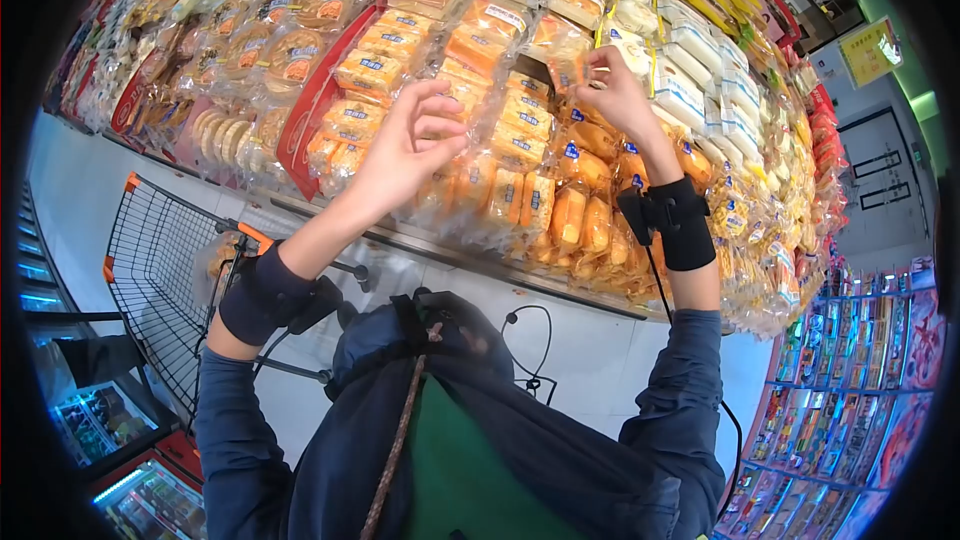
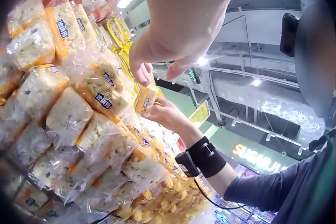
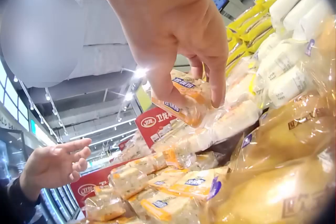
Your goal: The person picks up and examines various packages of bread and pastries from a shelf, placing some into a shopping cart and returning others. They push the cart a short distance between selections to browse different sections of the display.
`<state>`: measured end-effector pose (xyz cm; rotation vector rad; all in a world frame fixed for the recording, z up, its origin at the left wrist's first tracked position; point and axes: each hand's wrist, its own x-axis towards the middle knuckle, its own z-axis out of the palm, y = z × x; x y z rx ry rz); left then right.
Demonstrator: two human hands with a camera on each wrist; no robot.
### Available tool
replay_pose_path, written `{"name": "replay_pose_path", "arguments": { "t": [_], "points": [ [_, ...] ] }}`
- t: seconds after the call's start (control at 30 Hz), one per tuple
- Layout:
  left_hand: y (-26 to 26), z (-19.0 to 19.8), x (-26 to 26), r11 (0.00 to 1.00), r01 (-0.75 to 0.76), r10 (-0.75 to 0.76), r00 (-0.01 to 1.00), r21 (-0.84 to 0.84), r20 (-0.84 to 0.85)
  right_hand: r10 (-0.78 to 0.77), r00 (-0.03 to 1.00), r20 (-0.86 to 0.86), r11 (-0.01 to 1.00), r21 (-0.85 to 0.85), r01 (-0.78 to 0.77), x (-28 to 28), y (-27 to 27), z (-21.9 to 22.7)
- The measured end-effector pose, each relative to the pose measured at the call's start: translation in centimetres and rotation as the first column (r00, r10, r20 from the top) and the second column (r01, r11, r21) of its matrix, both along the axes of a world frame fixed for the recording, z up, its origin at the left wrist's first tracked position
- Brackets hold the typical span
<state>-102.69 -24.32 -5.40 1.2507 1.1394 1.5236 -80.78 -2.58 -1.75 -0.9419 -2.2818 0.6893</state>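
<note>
My right hand (image 1: 622, 95) pinches a small clear-wrapped pastry (image 3: 185, 98) with orange edging and a blue label between thumb and fingers. It is over the bread display, beside the stacked white packs. In the left wrist view the same pastry shows in the right hand's (image 2: 170, 118) fingertips. My left hand (image 1: 415, 135) hovers over rows of similar orange-and-white wrapped pastries (image 1: 522, 120), fingers loosely bent and nothing in them. In the right wrist view the left hand (image 3: 56, 165) shows its palm, away from the packs.
Brown wrapped buns (image 1: 585, 165) lie at the front of the display, with white packs (image 1: 690, 50) to the right. A red divider (image 1: 315, 110) runs along the left of the pastries. A wire shopping cart (image 1: 160, 250) stands at lower left. Shelves of goods (image 1: 840, 380) fill the right.
</note>
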Motion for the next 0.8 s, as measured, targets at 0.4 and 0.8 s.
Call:
{"name": "replay_pose_path", "arguments": {
  "t": [0.4,0.8],
  "points": [
    [-1.7,0.3,0.1,1.0,0.003,-0.003,1.0,-0.025,0.021,-0.032,0.854,0.52,0.974,0.207,-0.089,-3.2,2.0,-1.9],
    [-1.4,0.5,1.0,0.998,0.026,-0.026,1.0,-0.057,-0.006,-0.102,0.687,0.719,0.907,0.35,-0.232,-5.6,1.6,-2.0]
  ]
}}
